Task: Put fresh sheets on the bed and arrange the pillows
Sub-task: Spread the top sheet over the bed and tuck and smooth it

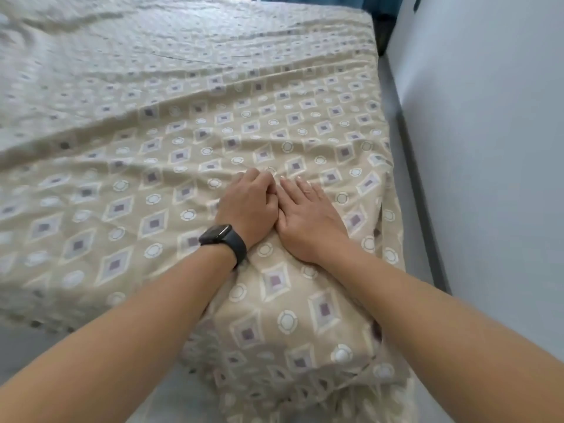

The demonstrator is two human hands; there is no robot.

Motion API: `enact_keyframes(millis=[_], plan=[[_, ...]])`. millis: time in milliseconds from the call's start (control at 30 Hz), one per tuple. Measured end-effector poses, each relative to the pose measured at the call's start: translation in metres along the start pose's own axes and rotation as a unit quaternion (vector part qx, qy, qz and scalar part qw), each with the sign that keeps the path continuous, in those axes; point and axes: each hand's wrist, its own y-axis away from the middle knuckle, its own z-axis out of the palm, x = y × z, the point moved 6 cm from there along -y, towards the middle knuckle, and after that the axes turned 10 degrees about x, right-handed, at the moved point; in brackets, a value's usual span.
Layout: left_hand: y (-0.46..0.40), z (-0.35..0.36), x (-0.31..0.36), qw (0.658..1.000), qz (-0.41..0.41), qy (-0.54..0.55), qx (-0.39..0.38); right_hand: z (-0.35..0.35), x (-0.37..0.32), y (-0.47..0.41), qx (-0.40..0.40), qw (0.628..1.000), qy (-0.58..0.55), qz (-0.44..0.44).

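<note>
A beige sheet (pixel 183 123) printed with diamonds and circles covers the bed, creased toward the near right corner. Its corner hangs over the mattress edge and bunches below my arms. My left hand (pixel 247 206), with a black watch on the wrist, rests on the sheet near that corner, fingers curled into the fabric. Right beside it, touching it, my right hand (pixel 305 215) lies flat on the sheet with straight fingers. No pillows are in view.
A pale wall (pixel 488 148) runs close along the bed's right side, leaving a narrow gap. Blue curtain fabric (pixel 305 0) shows at the far end. Pale floor (pixel 171 389) lies below the near edge.
</note>
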Motion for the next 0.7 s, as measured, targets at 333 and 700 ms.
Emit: enact_keyframes(millis=[333, 700], plan=[[0.014, -0.013, -0.01, 0.996, -0.018, 0.08, -0.03, -0.006, -0.002, 0.024, 0.001, 1.0, 0.015, 0.006], [0.057, -0.03, 0.004, 0.986, 0.038, -0.049, -0.153, -0.039, 0.036, 0.084, -0.033, 0.998, 0.039, 0.034]])
